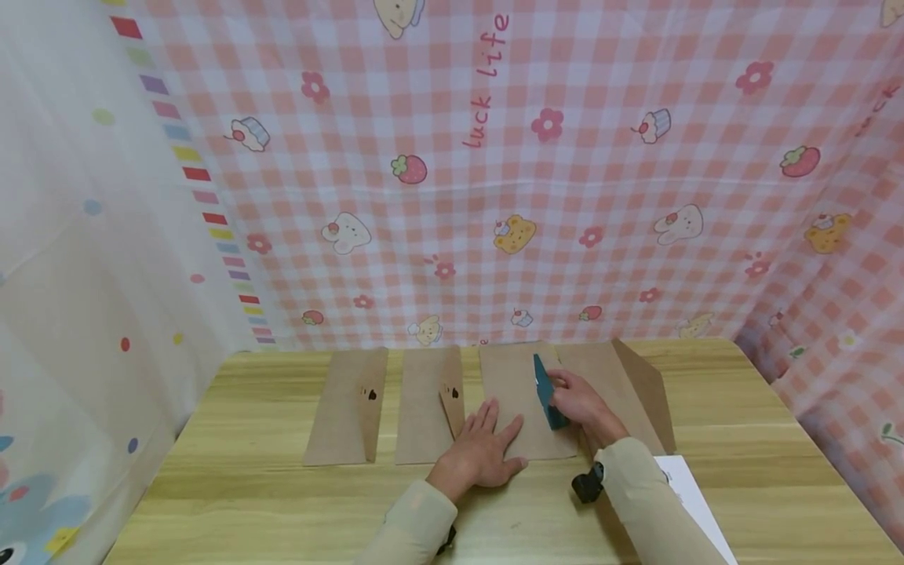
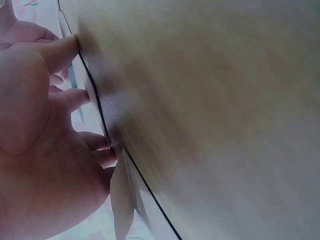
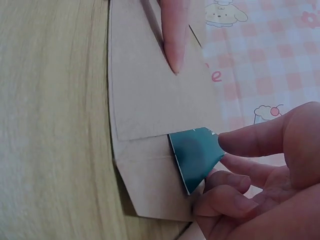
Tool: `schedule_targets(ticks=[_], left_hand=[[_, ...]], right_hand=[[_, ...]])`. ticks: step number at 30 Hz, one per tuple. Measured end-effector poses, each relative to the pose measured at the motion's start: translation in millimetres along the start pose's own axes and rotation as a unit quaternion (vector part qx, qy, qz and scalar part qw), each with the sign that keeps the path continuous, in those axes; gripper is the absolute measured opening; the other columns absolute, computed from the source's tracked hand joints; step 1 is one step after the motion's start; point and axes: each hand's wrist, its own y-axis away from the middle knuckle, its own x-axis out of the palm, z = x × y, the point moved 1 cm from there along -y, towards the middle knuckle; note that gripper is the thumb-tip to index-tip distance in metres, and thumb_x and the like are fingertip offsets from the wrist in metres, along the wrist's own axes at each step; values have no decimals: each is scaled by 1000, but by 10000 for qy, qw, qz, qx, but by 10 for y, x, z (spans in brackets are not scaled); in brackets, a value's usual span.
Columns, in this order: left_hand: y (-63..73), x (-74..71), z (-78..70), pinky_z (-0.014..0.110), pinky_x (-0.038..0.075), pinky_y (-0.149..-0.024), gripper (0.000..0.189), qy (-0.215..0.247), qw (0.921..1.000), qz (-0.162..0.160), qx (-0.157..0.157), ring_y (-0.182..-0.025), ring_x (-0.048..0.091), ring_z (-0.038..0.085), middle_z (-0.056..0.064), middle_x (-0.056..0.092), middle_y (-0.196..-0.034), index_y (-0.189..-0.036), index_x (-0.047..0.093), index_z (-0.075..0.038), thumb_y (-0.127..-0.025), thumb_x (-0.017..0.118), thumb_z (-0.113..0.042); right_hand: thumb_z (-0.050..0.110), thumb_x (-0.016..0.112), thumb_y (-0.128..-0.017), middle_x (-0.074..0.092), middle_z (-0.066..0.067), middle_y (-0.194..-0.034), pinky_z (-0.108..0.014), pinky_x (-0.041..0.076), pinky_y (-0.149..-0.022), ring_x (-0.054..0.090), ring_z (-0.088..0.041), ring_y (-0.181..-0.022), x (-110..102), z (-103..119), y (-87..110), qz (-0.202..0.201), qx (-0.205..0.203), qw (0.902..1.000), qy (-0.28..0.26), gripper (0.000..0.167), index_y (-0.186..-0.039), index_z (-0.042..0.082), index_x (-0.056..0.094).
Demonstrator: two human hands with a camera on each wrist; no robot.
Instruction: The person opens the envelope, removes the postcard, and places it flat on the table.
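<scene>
Pink checked cloth (image 1: 452, 204) hangs behind the worktop (image 1: 233, 486), on which 4 brown envelopes (image 1: 342, 404) lie in a row. The left hand (image 1: 482, 455) presses the third envelope from left (image 1: 512, 369) with straight, spread fingers. The right hand (image 1: 582, 400) pinches a dark green card (image 3: 195, 157), partly covered by this envelope's paper at the right end. I think the card should stay level, so its corners do not catch the paper edge. Open room is on the near side; the fourth envelope (image 1: 593, 377) limits the right.
</scene>
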Motion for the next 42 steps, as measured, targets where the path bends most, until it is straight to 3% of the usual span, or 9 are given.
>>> schedule_targets(ticks=[6, 12, 16, 19, 21, 24, 30, 42], left_hand=[[-12, -14, -6, 46, 16, -122, 64, -6, 10000, -26, -3, -153, 9, 29, 18, 12, -165, -157, 32, -26, -99, 51, -49], [-27, -52, -6, 46, 15, -122, 65, -12, 10000, -38, -4, -153, 8, 29, 18, 12, -165, -157, 31, -26, -100, 51, -49], [-30, -61, -3, 46, 16, -122, 65, -62, 10000, -58, -4, -153, 8, 29, 17, 11, -165, -157, 31, -27, -100, 50, -50], [-28, -57, 0, 46, 16, -122, 64, -50, 10000, -67, -2, -153, 8, 29, 17, 11, -165, -157, 31, -27, -100, 50, -50], [-28, -53, 1, 45, 16, -122, 64, -60, 10000, -78, -2, -153, 8, 29, 17, 12, -165, -157, 31, -27, -100, 50, -50], [-25, -47, 3, 45, 17, -122, 64, -92, 9999, -89, 5, -153, 9, 29, 17, 12, -165, -157, 31, -28, -100, 50, -51], [-14, -36, 6, 45, 17, -122, 64, -58, 10000, -52, 1, -153, 9, 29, 17, 12, -165, -157, 31, -28, -100, 50, -51], [23, -15, -10, 46, 17, -122, 66, -57, 10000, 3, -27, -153, 9, 29, 17, 12, -165, -157, 29, -28, -99, 49, -52]], right_hand=[[4, 47, -92, 49, -28, -139, -55, 43, -100, 53, -35, -114, -26, 7, 15, -134, 46, 9998, -157, 54, -146, 4, 43], [3, 49, -92, 50, -28, -137, -55, 42, -103, 52, -37, -118, -38, 30, -13, -245, -96, 9996, -69, 54, -146, 4, 44], [3, 51, -91, 55, -24, -124, -43, 49, -87, 55, -33, -105, -47, 24, -24, -299, -178, 9994, 10, 54, -145, 4, 45], [3, 53, -92, 55, -17, -107, -33, 44, -72, 53, -28, -91, -53, 11, -29, -345, -260, 9991, 16, 53, -144, 4, 46], [3, 55, -92, 54, -14, -98, -30, 41, -68, 51, -26, -86, -50, 0, -35, -374, -407, 9985, 25, 51, -143, 2, 47], [5, 57, -94, 52, -9, -90, -29, 40, -71, 50, -24, -85, -41, -21, -39, -403, -578, 9975, 93, 49, -142, 0, 48], [7, 60, -96, 53, -10, -93, -31, 42, -74, 51, -24, -86, -19, -65, -33, -433, -723, 9962, 235, 48, -143, 1, 49], [6, 63, -95, 57, -10, -92, -31, 42, -75, 53, -24, -86, 22, -139, -58, -642, -667, 9956, 117, 47, -141, 4, 54]])
